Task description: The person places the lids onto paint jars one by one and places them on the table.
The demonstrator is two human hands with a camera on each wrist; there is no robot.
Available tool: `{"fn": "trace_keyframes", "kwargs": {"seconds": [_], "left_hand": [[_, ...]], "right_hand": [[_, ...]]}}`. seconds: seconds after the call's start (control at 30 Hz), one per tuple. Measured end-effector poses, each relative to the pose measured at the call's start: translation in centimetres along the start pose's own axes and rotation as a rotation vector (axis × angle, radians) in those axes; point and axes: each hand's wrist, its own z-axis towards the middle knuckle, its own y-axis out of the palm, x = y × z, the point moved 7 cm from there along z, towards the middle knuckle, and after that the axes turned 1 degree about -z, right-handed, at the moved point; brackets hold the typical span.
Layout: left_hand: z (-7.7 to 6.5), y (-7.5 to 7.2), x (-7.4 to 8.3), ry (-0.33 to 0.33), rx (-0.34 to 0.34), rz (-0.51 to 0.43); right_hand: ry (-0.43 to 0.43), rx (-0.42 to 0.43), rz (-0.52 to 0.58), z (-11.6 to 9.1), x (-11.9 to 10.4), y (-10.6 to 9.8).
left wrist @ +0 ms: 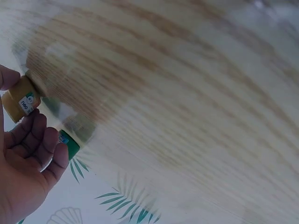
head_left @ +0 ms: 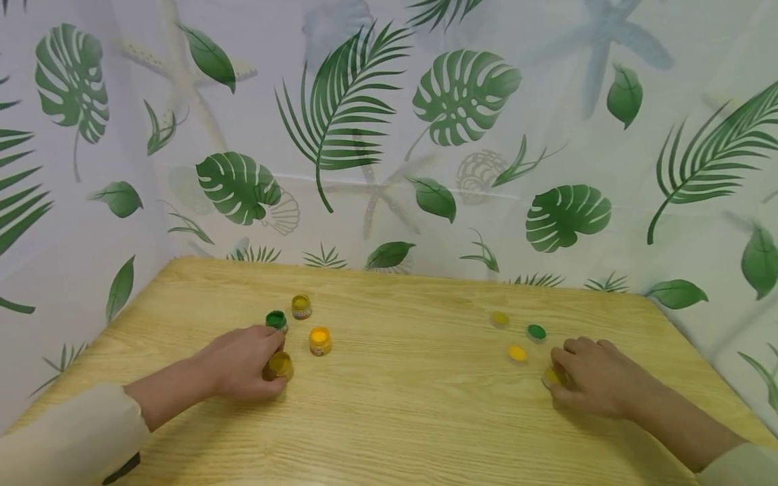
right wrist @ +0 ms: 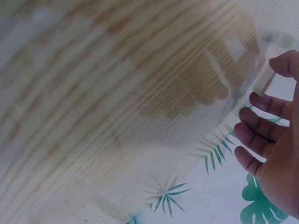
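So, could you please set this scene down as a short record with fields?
Left grip: holds ochre jar
Right grip: holds yellowish lid
Other jars: green jar, olive jar, orange-yellow jar
Other lids: olive lid, green lid, yellow lid
Surface: wood-grain table
Backdrop: white leaf-print sheet

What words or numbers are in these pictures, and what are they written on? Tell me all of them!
"neo", maybe: on the brown jar in the left hand; it's tilted and blurry, so I'm not sure.
Green jar: label too blurred to read.
Yellow jar and olive jar: labels too small to read.
Lids: no writing I can see.
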Motion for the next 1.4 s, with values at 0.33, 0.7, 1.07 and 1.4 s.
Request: {"fn": "trace_keyframes", "kwargs": {"seconds": [0.33,0.7,1.07,1.4], "left_hand": [[-0.6,-0.9,-0.2,0.018,0.073,0.056],[-1.0,-1.7,0.8,0.107,0.237,0.185],[-1.0,-2.0,2.1,0.18,0.316,0.286],[-0.7,-1.9,3.5,0.212,0.311,0.24]], "right_hand": [[-0.119,0.21,0.013,0.4,-1.1,-1.7],[-0.175,0.316,-0.028,0.3,-1.7,-2.9],[-0.178,0.318,-0.031,0.7,-2.4,-3.1],[-0.233,0.378,0.02,1.7,-4.3,-4.2]]}}
